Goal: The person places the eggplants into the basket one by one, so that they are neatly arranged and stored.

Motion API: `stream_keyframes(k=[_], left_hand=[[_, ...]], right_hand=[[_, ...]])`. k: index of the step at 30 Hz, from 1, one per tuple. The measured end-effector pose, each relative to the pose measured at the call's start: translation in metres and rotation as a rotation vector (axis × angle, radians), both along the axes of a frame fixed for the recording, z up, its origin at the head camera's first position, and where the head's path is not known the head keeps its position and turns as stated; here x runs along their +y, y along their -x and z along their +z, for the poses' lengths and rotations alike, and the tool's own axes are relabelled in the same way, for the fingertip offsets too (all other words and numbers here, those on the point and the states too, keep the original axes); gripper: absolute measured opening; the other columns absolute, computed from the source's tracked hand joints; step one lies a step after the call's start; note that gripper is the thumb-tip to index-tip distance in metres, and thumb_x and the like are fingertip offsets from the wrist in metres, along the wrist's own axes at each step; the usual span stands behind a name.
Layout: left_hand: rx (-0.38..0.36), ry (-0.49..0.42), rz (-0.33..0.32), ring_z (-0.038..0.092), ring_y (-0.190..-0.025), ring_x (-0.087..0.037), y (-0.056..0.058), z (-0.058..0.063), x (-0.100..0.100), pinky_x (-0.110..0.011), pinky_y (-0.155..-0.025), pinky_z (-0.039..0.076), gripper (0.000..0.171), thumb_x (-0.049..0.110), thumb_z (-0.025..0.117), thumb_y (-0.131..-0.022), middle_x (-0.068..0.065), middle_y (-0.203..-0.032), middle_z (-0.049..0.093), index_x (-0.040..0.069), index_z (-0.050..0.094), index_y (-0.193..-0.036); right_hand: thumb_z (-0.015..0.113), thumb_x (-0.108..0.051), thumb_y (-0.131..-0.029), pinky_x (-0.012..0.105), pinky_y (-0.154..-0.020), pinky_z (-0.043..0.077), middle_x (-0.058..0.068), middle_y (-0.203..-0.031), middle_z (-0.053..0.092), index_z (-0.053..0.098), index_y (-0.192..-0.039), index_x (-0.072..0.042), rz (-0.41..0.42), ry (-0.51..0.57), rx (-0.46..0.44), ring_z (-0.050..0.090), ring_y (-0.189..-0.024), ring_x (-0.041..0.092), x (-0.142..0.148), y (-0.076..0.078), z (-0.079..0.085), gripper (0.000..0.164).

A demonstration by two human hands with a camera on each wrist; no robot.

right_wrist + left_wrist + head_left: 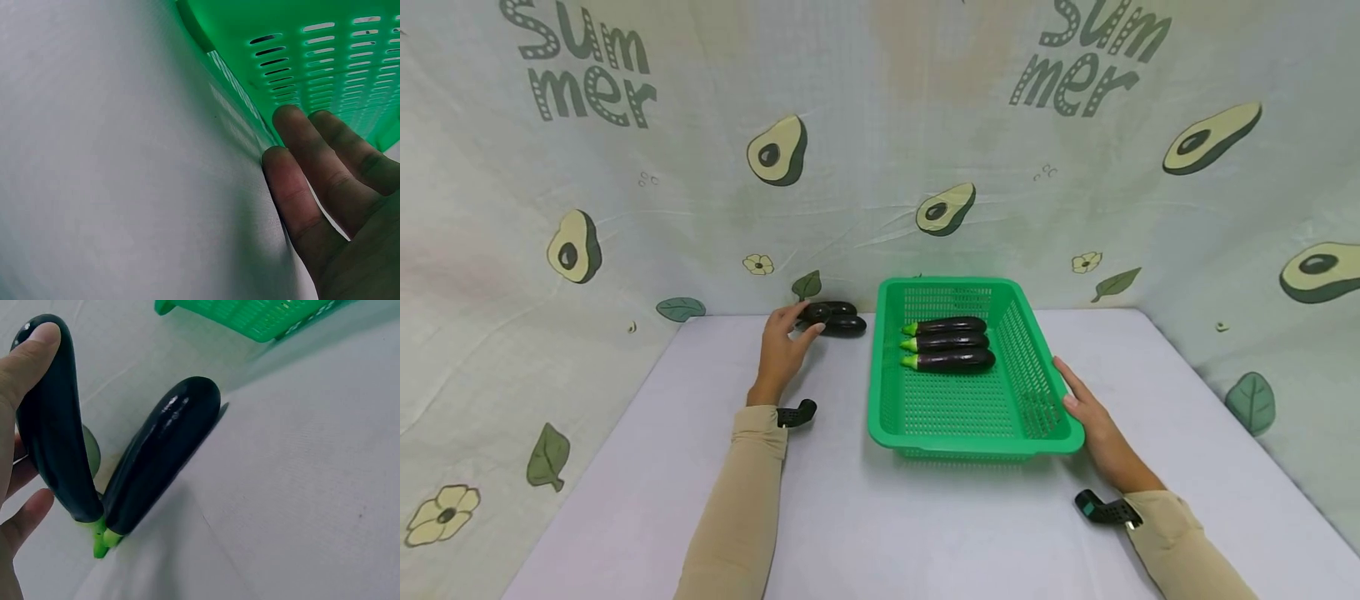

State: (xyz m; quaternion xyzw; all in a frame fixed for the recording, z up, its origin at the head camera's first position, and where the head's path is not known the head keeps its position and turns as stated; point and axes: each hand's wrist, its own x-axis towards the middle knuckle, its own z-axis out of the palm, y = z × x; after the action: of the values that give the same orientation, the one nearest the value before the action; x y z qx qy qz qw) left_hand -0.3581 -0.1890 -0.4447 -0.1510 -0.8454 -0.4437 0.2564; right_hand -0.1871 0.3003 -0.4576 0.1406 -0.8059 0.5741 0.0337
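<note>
"Gripping anything with your left hand [781,354]? Quick."

"Yes, you've got an eggplant [59,425]: thumb [34,356] pressed near the blunt end, fingers partly hidden behind. It's at the tabletop's [955,533] back edge, left of centre, its green stem end right by that of a second eggplant [165,456] lying there. Whether a third hides behind, can't tell."

"Key relation?"

"I'd say the basket [955,443]. It's to the right of your left hand, reaching closer to the front edge. The lying eggplant's long axis runs roughly along the back edge, blunt end toward the basket. Your left hand is clearly the nearer one to both eggplants."

"And your right hand [1101,433]?"

"Not clenched: your fairly straight fingers [295,199] touch the basket's outer wall, near its front-right corner."

"Materials, shapes?"

"Eggplants: smooth, glossy, near-black, club-shaped, bright green stems. Basket: green, looks like plastic, slotted walls, flared rim, rounded corners. Three eggplants [951,342] lie inside, side by side, stems toward its left wall. Tabletop's pale, matte."
</note>
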Motion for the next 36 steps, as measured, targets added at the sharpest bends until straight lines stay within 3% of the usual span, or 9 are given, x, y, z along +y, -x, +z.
stream_keyframes(k=[15, 26, 33, 36], left_hand=[[0.104, -0.024, 0.040, 0.054, -0.119, -0.032, -0.007, 0.017, 0.002, -0.051, -0.101, 0.042, 0.055, 0.038, 0.074, -0.092, -0.017, -0.125, 0.057, 0.012, 0.062, -0.139], [0.118, -0.021, -0.052, 0.059, -0.098, -0.025, -0.009, 0.026, 0.015, -0.049, -0.084, 0.048, 0.051, 0.040, 0.073, -0.092, -0.013, -0.111, 0.058, 0.009, 0.063, -0.132], [0.186, -0.049, -0.112, 0.058, -0.093, -0.024, -0.013, 0.030, 0.026, -0.039, -0.078, 0.049, 0.047, 0.029, 0.075, -0.092, -0.013, -0.107, 0.057, 0.005, 0.062, -0.130], [0.205, -0.055, -0.116, 0.056, -0.093, -0.025, -0.015, 0.030, 0.031, -0.037, -0.077, 0.047, 0.049, 0.033, 0.074, -0.093, -0.013, -0.108, 0.058, 0.005, 0.061, -0.131]], right_hand=[[0.030, -0.031, -0.110, 0.065, -0.111, -0.001, 0.002, -0.168, 0.002, 0.012, -0.163, -0.031, -0.001, -0.004, -0.004, -0.002, -0.151, 0.033, 0.001, -0.001, -0.001, 0.056], [0.031, -0.028, -0.110, 0.058, -0.114, -0.002, 0.002, -0.168, 0.004, 0.014, -0.163, -0.029, 0.007, 0.021, 0.013, 0.000, -0.151, 0.027, 0.002, 0.001, 0.000, 0.056], [0.031, -0.029, -0.110, 0.059, -0.114, -0.002, 0.002, -0.168, 0.003, 0.013, -0.163, -0.030, 0.014, 0.027, 0.004, -0.001, -0.150, 0.027, 0.001, 0.002, 0.000, 0.056], [0.031, -0.029, -0.110, 0.059, -0.113, -0.002, 0.002, -0.168, 0.003, 0.013, -0.163, -0.029, 0.014, 0.029, 0.004, -0.001, -0.151, 0.028, 0.001, 0.001, 0.000, 0.056]])
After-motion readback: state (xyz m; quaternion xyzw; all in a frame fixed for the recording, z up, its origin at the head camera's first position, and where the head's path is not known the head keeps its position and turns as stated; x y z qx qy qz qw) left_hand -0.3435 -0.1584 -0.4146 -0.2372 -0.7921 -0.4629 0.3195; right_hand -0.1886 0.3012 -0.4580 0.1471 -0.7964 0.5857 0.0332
